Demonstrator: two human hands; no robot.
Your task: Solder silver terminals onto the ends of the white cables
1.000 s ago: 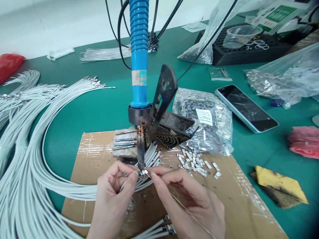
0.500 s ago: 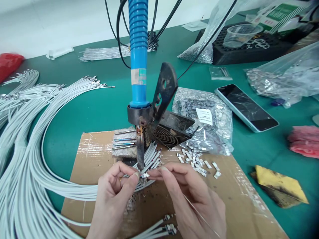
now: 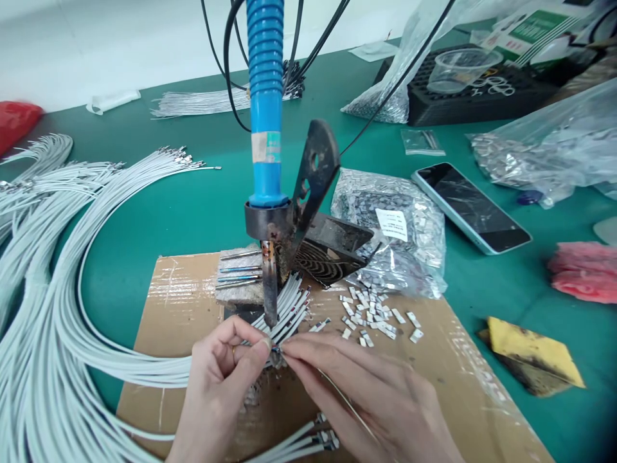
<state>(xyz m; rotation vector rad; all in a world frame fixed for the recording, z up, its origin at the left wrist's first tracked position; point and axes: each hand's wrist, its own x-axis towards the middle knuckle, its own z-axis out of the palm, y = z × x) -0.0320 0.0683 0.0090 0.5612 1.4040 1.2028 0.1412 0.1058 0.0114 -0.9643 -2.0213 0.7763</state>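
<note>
My left hand [image 3: 224, 379] is closed in a pinch on the end of a thin white cable, just below the soldering iron's tip [image 3: 270, 312]. Closed too, my right hand [image 3: 380, 402] has its fingertips meeting the left ones at the cable end. A thin solder wire [image 3: 344, 399] runs through its grip. The small part between the fingertips is mostly hidden. The blue-handled soldering iron [image 3: 267, 116] points down in a dark metal holder [image 3: 315, 167]. Behind the fingers, a fan of white cable ends [image 3: 292, 305] lies under the tip.
Small white connector pieces [image 3: 371, 312] are scattered on the cardboard [image 3: 178, 302]. Long white cable bundles [image 3: 53, 308] fill the left. A silvery bag [image 3: 400, 225], a phone [image 3: 472, 206] and a stained yellow sponge [image 3: 535, 354] lie right. More cable ends [image 3: 308, 440] are in front.
My right hand has turned over and closed in leftward against the left fingertips. The white piece seen there before is now mostly covered. The left hand has barely moved.
</note>
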